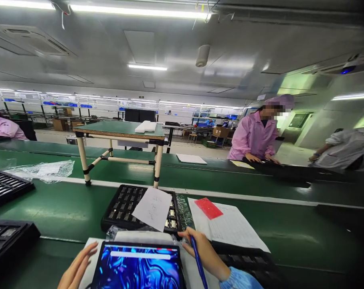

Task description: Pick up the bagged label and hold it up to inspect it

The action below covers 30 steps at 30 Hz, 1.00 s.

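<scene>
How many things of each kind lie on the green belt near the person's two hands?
Black compartment trays: 4
Paper sheets: 2
Red cards: 1
Tablets with lit screen: 1
Blue pens, in the right hand: 1
Total: 9

A large factory hall under a grey ceiling (182, 44) with long fluorescent tubes (140, 11) (one row runs far back). Green conveyor benches (64, 204) cross the room; a small green-topped pipe-frame table (118, 130) stands on one. Pale floor (200, 149) beyond, racks along the far wall.
</scene>
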Available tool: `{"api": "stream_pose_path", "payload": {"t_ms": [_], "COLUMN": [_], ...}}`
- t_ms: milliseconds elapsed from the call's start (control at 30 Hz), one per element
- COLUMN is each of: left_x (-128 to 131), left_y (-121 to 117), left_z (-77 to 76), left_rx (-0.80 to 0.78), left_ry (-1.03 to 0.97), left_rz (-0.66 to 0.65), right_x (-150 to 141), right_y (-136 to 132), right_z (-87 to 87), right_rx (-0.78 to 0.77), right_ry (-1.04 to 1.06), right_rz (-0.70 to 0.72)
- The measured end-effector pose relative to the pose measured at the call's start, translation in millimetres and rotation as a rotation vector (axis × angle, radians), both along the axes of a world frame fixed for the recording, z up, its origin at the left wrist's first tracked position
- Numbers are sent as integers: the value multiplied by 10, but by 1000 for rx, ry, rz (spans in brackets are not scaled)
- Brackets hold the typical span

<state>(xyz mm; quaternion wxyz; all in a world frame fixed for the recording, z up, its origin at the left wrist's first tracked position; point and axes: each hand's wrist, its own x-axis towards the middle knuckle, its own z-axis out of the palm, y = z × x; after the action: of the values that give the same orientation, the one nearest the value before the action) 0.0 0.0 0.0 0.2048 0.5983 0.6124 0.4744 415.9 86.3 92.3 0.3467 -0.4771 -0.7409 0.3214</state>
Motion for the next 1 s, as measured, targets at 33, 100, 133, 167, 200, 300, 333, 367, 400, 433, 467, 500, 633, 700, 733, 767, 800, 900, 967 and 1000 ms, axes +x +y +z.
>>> {"api": "stream_pose_path", "payload": {"t_ms": [33,100,133,167,200,300,333,367,400,433,467,500,633,700,733,767,800,900,967,1000], "left_x": [-9,-12,-3,15,40,147,184,220,251,278,301,322,405,458,487,515,542,607,630,636], "left_y": [140,401,517,623,721,956,1014,1060,1094,1117,1132,1140,1185,1255,1305,1362,1422,1587,1660,1685], "left_z": [93,255,318,368,409,511,545,579,614,647,679,707,795,825,837,847,855,875,891,903], "left_rx": [31,90,74,28,0,-46,-44,-39,-30,-22,-15,-9,13,24,28,31,33,35,33,31], "left_ry": [95,278,391,511,551,605,608,604,593,576,555,531,445,415,401,387,375,342,323,314], "left_rz": [-47,-143,-214,-266,-286,-347,-372,-394,-412,-423,-426,-422,-384,-366,-360,-356,-355,-354,-353,-351], "right_x": [2,-18,-33,-50,-66,-101,-109,-114,-118,-122,-125,-129,-151,-164,-170,-175,-178,-174,-159,-150], "right_y": [-22,-13,12,45,83,198,232,262,289,311,330,346,386,405,415,425,433,442,434,427], "right_z": [1,-2,-7,-14,-22,-40,-43,-45,-49,-54,-63,-75,-143,-174,-186,-195,-202,-199,-171,-148], "right_rx": [-7,-4,5,17,30,47,46,44,44,45,46,47,44,45,45,43,41,22,1,-11], "right_ry": [-20,-49,-59,-65,-69,-47,-32,-16,0,15,27,38,68,75,77,78,79,81,77,74], "right_rz": [28,69,80,87,89,80,75,67,53,33,8,-20,-126,-154,-161,-165,-169,-168,-149,-133]}}
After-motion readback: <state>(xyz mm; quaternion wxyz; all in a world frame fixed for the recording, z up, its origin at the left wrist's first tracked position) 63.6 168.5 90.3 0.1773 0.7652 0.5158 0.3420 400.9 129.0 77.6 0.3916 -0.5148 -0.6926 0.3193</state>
